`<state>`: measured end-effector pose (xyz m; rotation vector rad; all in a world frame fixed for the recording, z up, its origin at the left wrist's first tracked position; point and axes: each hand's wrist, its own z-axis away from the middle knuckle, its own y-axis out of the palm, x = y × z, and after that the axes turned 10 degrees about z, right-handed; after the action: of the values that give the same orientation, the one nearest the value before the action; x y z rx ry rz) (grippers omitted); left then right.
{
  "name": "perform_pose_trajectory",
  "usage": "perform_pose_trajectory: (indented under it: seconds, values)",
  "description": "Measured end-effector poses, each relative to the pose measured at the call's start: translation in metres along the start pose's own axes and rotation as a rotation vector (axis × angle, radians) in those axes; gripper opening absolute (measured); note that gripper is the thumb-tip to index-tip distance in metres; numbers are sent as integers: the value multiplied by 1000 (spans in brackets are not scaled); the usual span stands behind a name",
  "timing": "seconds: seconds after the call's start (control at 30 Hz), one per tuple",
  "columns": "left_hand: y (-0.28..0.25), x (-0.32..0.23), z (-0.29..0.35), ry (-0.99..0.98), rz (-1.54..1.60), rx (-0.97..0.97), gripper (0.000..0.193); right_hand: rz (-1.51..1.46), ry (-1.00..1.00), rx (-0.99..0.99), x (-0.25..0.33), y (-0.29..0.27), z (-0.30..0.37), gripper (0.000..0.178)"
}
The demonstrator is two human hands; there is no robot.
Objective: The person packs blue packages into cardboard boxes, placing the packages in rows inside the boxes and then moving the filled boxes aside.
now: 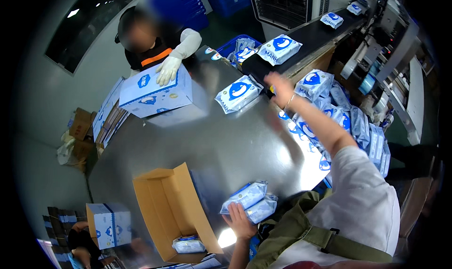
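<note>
My left hand [241, 220] has its fingers spread against two stacked white-and-blue wipes packs [252, 193] at the near edge of the metal table [226, 144]. To its left stands an open cardboard box [165, 203], lying with its opening toward me, and one wipes pack [188, 244] sits inside at the near end. My right hand [281, 90] reaches out over the end of the conveyor belt, fingers extended and slightly blurred, with nothing visible in it. Just left of that hand, a wipes pack [239, 94] lies on the table.
More packs ride the dark conveyor belt [305, 48], including a large one [279, 49]. A heap of packs [348, 111] fills the right side. Across the table a co-worker's gloved hand [169, 70] rests on a closed box [155, 92]. Flat cartons [107, 116] lean at left.
</note>
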<state>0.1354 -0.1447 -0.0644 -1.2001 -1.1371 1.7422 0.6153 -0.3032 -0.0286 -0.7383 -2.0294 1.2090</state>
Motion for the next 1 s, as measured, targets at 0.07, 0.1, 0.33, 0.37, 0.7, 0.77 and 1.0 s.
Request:
perform_pose_trajectory:
  seconds: [0.07, 0.1, 0.33, 0.37, 0.7, 0.77, 1.0]
  values:
    - [0, -1, -5, -7, 12, 34, 90, 397, 110, 48, -60, -5, -51, 80]
    - [3, 2, -1, -25, 43, 14, 89, 460, 124, 77, -61, -14, -76, 87]
    - [8, 2, -6, -86, 122, 42, 96, 547, -93, 253, -45, 23, -157, 65]
    - [7, 1, -6, -102, 136, 46, 95, 513, -141, 271, -20, 23, -162, 61]
    - [2, 4, -8, -13, 142, -26, 82, 213, -157, 427, 91, 65, -101, 55]
    - [-3, 3, -6, 10, 144, -29, 86, 272, -223, 468, 109, 35, -49, 59]
    - [2, 11, -3, 93, 147, -43, 100, 352, -412, 222, 122, -11, 165, 87]
